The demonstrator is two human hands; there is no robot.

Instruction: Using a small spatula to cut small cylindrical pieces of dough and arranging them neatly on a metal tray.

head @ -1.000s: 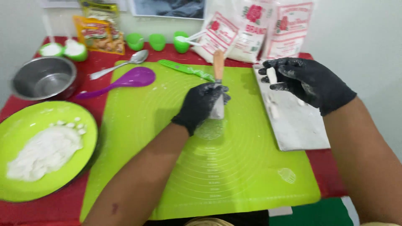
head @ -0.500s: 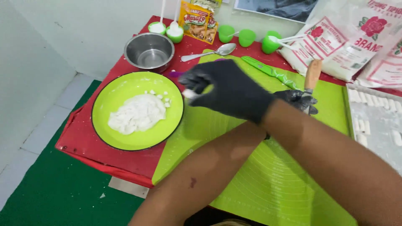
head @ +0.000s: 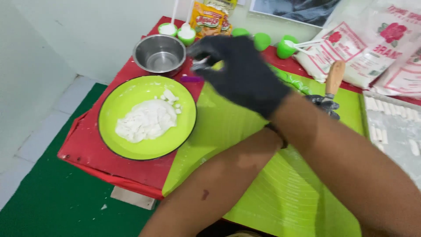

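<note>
My right hand (head: 239,72), in a black glove, reaches across my left forearm and pinches a small white dough piece (head: 200,64) in its fingertips. It hovers between the steel bowl (head: 160,55) and the green plate (head: 109,101), which holds a pile of white flour (head: 147,120) with a few small dough bits. My left hand (head: 325,105), also gloved and mostly hidden behind the right arm, grips a tool with a wooden handle (head: 335,75) over the green mat (head: 228,123).
A floured tray (head: 394,127) with several dough sticks lies at the right edge. Flour bags (head: 351,48), small green cups (head: 262,40), a snack packet (head: 206,19) and a purple spoon (head: 191,79) sit along the back of the red table (head: 92,149). Green floor lies below left.
My right hand has carried the dough piece from the tray on the right across the mat to the left, by the plate and bowl. The view has swung left.
</note>
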